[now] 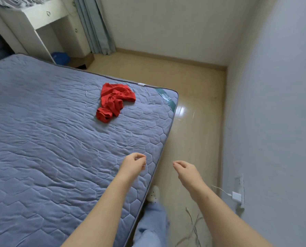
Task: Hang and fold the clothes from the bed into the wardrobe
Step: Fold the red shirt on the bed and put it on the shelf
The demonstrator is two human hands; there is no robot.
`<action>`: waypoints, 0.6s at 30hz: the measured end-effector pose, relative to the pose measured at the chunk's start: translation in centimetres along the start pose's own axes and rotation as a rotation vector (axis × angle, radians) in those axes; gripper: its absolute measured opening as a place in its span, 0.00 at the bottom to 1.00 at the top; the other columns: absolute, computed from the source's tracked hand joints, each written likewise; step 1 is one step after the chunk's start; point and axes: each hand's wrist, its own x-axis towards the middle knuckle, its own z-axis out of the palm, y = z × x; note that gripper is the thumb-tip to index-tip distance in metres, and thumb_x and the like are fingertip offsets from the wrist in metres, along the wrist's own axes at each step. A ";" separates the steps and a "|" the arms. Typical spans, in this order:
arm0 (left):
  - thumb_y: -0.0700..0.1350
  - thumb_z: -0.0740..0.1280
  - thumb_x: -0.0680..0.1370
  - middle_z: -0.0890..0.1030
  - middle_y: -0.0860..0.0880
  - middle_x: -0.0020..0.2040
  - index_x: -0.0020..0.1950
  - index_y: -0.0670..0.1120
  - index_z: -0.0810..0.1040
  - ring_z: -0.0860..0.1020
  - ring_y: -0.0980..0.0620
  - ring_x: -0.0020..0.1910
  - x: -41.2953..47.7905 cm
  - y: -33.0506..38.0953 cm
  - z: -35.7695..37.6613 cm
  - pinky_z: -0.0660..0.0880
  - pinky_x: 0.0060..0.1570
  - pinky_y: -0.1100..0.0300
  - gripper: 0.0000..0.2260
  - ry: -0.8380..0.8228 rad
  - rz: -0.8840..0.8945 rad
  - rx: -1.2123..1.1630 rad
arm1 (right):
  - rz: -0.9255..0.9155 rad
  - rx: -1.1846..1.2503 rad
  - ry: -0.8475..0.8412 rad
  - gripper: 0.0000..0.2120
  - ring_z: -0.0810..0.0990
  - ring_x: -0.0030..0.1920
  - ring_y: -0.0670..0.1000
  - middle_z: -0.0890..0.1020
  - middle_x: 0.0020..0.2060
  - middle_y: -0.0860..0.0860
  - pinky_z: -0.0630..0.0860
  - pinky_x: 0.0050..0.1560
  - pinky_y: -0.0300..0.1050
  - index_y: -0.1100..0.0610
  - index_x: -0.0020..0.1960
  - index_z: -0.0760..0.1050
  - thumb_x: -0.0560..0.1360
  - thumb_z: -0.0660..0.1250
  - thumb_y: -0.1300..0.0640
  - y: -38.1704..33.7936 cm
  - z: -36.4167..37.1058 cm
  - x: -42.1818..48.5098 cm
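While red garment [115, 101] on bed [41, 139] runs near-left to far-right, left hand [133, 165] and right hand [186, 169] empty, fingers loosely curled.

My bed [41, 139] wears a grey-blue quilted cover stitched in hexagons, with a green label [166, 98] at its far right corner. The crumpled garment [113, 102] near the far edge is bright red. My trousers [152, 223] are pale blue, the floor [193, 104] glossy beige.

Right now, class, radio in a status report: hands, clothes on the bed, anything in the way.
Left hand and right hand both empty, fingers loosely curled. Red garment crumpled on bed, untouched. Thin cable lying beside it.
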 end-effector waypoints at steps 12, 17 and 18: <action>0.38 0.61 0.77 0.77 0.48 0.36 0.39 0.48 0.75 0.76 0.49 0.38 19.4 10.5 -4.5 0.68 0.36 0.61 0.09 0.075 -0.058 -0.015 | -0.063 -0.262 -0.147 0.16 0.77 0.50 0.55 0.80 0.50 0.58 0.72 0.52 0.45 0.66 0.57 0.76 0.80 0.57 0.56 -14.9 4.3 19.1; 0.38 0.60 0.77 0.77 0.50 0.35 0.38 0.50 0.74 0.77 0.49 0.40 25.3 12.1 -6.4 0.67 0.35 0.60 0.11 0.169 -0.118 -0.076 | -0.033 -0.269 -0.249 0.16 0.70 0.36 0.51 0.74 0.38 0.55 0.64 0.39 0.42 0.67 0.54 0.75 0.79 0.57 0.55 -18.5 6.3 25.9; 0.38 0.60 0.77 0.77 0.51 0.34 0.37 0.50 0.74 0.77 0.49 0.40 26.9 12.2 -6.7 0.67 0.35 0.61 0.11 0.200 -0.135 -0.095 | -0.039 -0.288 -0.277 0.15 0.68 0.35 0.49 0.72 0.37 0.54 0.63 0.39 0.42 0.65 0.51 0.76 0.79 0.56 0.54 -19.6 6.8 27.9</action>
